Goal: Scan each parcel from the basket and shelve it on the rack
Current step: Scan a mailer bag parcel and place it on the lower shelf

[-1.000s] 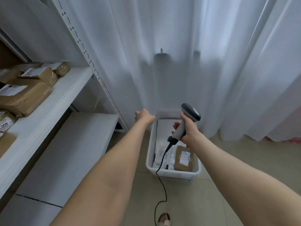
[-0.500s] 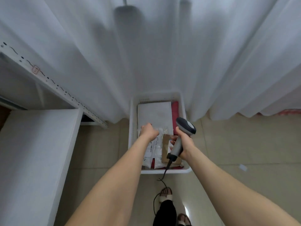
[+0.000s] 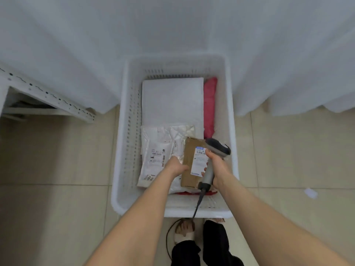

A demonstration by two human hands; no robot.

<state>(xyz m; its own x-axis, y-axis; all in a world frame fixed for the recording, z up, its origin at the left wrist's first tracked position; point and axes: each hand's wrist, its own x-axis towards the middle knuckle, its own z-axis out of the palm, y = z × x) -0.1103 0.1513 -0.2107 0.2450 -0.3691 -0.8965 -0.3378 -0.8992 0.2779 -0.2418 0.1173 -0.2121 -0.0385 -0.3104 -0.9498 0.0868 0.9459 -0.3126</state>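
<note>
A white slotted basket stands on the tiled floor against the curtain. Inside lie a large white padded mailer, a pink bag, crumpled white plastic mailers with labels, and a small brown cardboard parcel with a white label. My left hand reaches into the basket and its fingers close on the left edge of the brown parcel. My right hand grips a grey barcode scanner over the parcel's label, its black cable hanging down toward my feet.
The rack's white perforated post angles across the left, with a low shelf edge at the far left. A white curtain hangs behind the basket. A scrap of paper lies on the tiles at right. My feet stand just before the basket.
My view tilted down from the rack to the basket. Both hands went lower into it; the left hand moved from the white mailers onto the brown parcel, and the scanner came over its label.
</note>
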